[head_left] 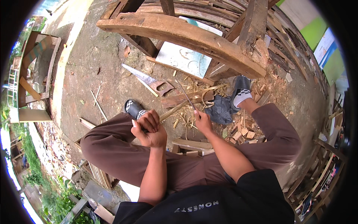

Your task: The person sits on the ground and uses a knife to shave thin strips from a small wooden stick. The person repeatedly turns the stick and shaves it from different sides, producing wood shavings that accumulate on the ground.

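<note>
My left hand [150, 130] is closed in a fist, thumb raised, over my left knee. Out of it a pale bamboo or wood strip [173, 111] slants up and to the right. My right hand [203, 122] is wrapped round the handle end of a long, narrow, dark-bladed knife [184, 92]; its handle is mostly hidden. The blade points away to the upper left and crosses the strip's far end. Beneath them a brown wood block [171, 100] lies on the ground among curled shavings [182, 121].
A handsaw [149, 79] with a wooden handle lies ahead of my feet. Beyond it stands a heavy timber frame [179, 31] with a white board [184, 59] under it. A black plastic bag [220, 109] and wood offcuts [242, 131] lie near my right foot.
</note>
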### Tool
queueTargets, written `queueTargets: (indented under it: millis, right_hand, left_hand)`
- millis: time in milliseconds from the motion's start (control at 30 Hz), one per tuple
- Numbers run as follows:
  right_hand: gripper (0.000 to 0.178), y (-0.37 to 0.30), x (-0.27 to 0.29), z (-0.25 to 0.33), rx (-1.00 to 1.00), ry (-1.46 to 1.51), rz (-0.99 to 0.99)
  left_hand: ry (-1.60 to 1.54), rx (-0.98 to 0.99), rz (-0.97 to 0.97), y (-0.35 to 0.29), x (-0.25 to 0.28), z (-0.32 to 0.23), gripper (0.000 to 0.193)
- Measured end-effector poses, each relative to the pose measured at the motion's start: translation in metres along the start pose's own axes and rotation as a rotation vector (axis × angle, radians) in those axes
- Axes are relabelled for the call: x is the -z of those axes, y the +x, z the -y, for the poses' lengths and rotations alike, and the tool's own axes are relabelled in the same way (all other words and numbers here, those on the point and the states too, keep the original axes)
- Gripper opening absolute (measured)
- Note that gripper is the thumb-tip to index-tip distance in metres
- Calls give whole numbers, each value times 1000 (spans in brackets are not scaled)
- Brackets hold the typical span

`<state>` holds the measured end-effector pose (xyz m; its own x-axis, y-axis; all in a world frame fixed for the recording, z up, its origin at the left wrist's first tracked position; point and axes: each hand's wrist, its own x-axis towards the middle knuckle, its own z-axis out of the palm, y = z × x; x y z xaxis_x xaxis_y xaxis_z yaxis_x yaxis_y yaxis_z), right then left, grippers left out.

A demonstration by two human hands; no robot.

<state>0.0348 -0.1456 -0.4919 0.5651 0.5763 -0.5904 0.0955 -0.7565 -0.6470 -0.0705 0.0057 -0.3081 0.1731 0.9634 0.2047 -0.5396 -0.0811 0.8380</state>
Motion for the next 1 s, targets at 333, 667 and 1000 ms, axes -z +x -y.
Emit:
queueTargets:
  millis: [333,667,1000]
  right_hand:
    - [42,9,-10,-26,-13,8,-38]
    - [40,25,-15,-32,-229,-9,-57]
    - [39,-4,55,41,-313,123,224]
  left_hand:
    - [12,-25,32,-1,-1,3,61]
    - [-24,17,59,6,0,-2,62]
    - [-113,91,119,11,10,2,59]
